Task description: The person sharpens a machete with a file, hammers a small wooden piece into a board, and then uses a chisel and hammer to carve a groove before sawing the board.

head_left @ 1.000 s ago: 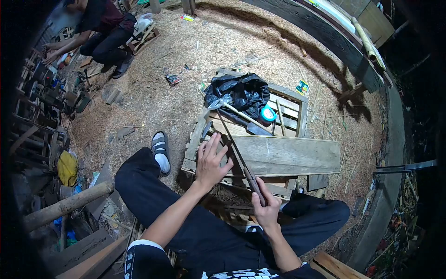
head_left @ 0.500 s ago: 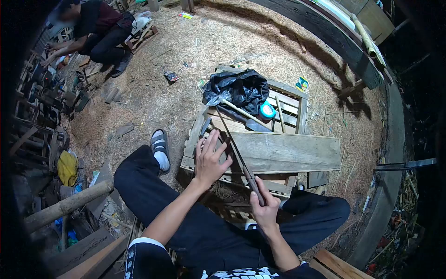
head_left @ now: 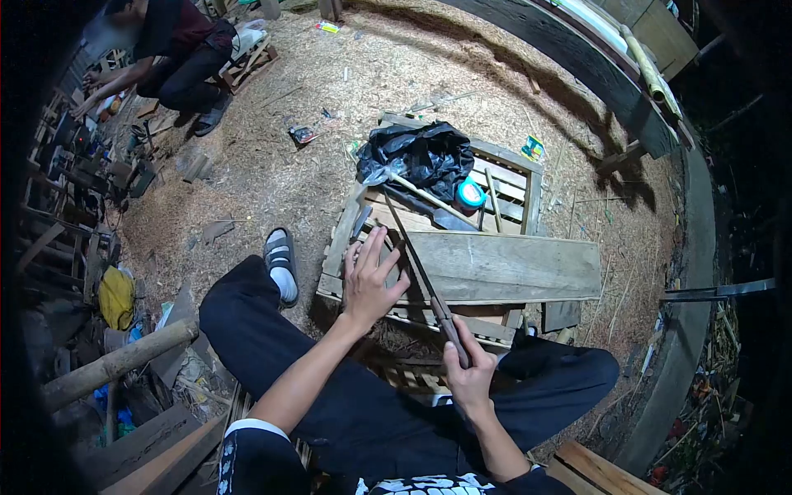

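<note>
My right hand (head_left: 471, 375) is wrapped around the brown handle of a long, narrow dark blade (head_left: 418, 262). The blade slants up and to the left, passing over the left end of a wide grey plank (head_left: 503, 268). Beside the blade, my left hand (head_left: 371, 280) is spread, fingers apart, near the plank's left end. I see nothing held in it, though its palm side is hidden. The plank lies across a low slatted wooden pallet (head_left: 535, 202). Behind it on the pallet are a black plastic bag (head_left: 421, 161), a round tub with a turquoise lid (head_left: 470, 194) and a bamboo stick (head_left: 425, 194).
Another person (head_left: 181, 62) crouches at the far left. A bamboo pole (head_left: 124, 365) juts in at the lower left, near a yellow bag (head_left: 116, 299). Wood shavings cover the ground (head_left: 272, 165). A thick dark beam (head_left: 610, 91) crosses the upper right.
The view has shifted very slightly. Both hands and the blade keep nearly the same place, with no clear movement between the frames.
</note>
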`<state>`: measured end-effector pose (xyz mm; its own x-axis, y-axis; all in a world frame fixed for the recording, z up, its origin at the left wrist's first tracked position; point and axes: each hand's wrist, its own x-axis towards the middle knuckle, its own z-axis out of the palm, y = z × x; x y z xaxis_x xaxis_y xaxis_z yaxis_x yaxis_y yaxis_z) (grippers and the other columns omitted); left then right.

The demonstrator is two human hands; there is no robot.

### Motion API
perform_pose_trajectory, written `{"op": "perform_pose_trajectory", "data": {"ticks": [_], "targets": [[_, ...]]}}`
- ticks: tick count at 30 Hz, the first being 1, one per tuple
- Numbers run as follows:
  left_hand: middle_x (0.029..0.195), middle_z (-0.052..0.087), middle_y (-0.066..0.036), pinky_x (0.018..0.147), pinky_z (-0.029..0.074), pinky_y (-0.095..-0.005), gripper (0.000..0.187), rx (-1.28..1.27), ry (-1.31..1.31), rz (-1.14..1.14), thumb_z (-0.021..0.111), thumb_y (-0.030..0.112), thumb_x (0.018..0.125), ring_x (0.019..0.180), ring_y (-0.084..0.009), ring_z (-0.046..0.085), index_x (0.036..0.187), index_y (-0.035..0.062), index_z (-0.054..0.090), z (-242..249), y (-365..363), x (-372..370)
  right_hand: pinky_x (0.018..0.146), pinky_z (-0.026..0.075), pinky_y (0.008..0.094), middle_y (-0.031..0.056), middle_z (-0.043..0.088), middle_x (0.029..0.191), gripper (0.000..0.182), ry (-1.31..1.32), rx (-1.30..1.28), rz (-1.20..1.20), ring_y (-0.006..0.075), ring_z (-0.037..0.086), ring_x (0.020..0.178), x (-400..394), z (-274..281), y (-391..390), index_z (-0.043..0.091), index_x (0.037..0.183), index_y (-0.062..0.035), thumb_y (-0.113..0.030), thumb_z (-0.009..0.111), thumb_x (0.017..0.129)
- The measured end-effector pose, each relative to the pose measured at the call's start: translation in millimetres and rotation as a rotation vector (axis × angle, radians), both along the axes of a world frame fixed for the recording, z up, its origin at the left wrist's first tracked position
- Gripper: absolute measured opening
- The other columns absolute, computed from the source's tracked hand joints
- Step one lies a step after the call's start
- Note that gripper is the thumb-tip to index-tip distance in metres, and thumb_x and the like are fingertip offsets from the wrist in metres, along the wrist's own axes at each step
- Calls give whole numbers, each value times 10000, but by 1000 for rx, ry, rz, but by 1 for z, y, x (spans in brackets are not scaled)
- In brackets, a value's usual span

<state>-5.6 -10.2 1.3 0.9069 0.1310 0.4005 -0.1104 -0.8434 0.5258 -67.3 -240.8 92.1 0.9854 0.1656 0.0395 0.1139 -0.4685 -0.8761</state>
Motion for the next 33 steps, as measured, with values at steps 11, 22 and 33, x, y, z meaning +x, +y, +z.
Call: {"op": "perform_pose_trajectory", "data": {"ticks": [11, 22, 33], "targets": [[1552, 520, -227, 1211, 289, -532, 441, 17, 16, 2, 770, 281, 824, 1509, -329, 429, 1198, 49, 747, 1, 1, -1, 620, 539, 312, 197, 751, 847, 465, 4, -41, 18, 112, 667, 623, 2, 4, 0, 665, 1412, -51, -114, 694, 952], [1554, 519, -230, 1208, 289, -533, 441, 10, 21, 9, 774, 278, 820, 1518, -324, 421, 1194, 43, 751, 3, 1, -2, 660, 559, 314, 217, 765, 906, 483, 7, -36, 42, 125, 713, 676, -2, 10, -10, 656, 1412, -24, -91, 697, 936], [1553, 517, -223, 1214, 281, -528, 470, 18, 4, 3, 778, 290, 815, 1508, -322, 430, 1211, 40, 741, 3, 1, -1, 672, 561, 306, 200, 774, 898, 455, -31, -10, 49, 116, 709, 701, -1, 11, -11, 659, 1405, -14, -108, 695, 961]]}}
